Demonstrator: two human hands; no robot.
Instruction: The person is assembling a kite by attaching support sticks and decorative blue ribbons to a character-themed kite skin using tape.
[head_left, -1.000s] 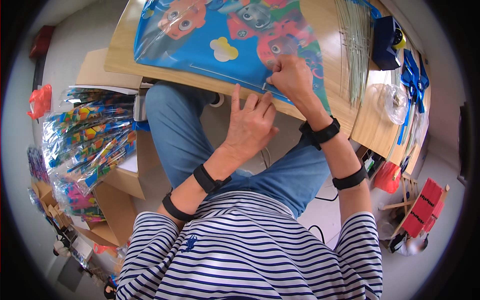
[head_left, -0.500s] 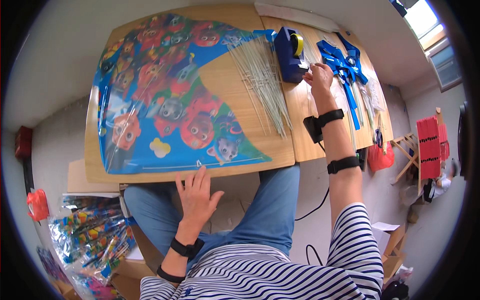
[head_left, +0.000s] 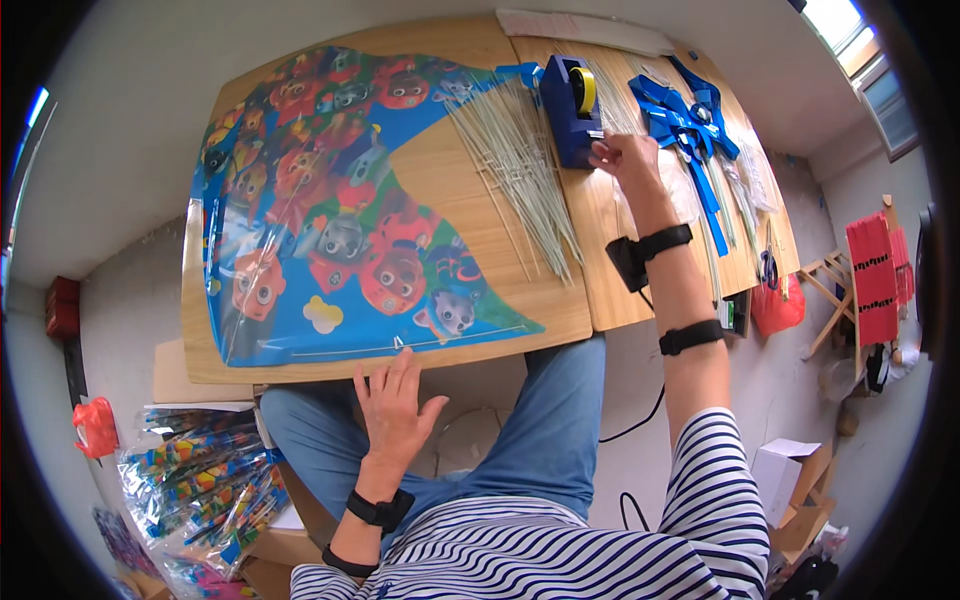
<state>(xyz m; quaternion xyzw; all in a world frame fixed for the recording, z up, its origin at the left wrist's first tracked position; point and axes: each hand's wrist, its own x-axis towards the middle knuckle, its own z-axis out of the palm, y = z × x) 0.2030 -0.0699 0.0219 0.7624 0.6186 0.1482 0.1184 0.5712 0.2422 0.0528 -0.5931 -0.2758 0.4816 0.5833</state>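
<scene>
A glossy blue sheet (head_left: 380,350) printed with cartoon animals, shaped like a kite sail, covers the left of the table. A thin pale rod (head_left: 470,335) lies along its near edge, with a small white piece (head_left: 398,343) at its middle. My left hand (head_left: 398,408) is open, fingers stretched, the fingertips at the near edge beside that piece. My right hand (head_left: 630,160) is at the cutter end of a dark blue tape dispenser (head_left: 570,130) with a yellow-cored roll. Its thumb and fingers are pinched together, apparently on the tape's end, which hardly shows.
A bundle of thin pale rods (head_left: 520,170) lies left of the dispenser. Blue ribbons (head_left: 690,120) are heaped to the right, with scissors (head_left: 768,268) at the table's right edge. Wrapped colourful packs (head_left: 200,470) lie below left. A red bag (head_left: 777,308) hangs at the right.
My right hand has drawn slightly down and left at the dispenser's cutter, its fingers pinched. My left hand stays at the sheet's near edge. The whole view has shifted a little.
</scene>
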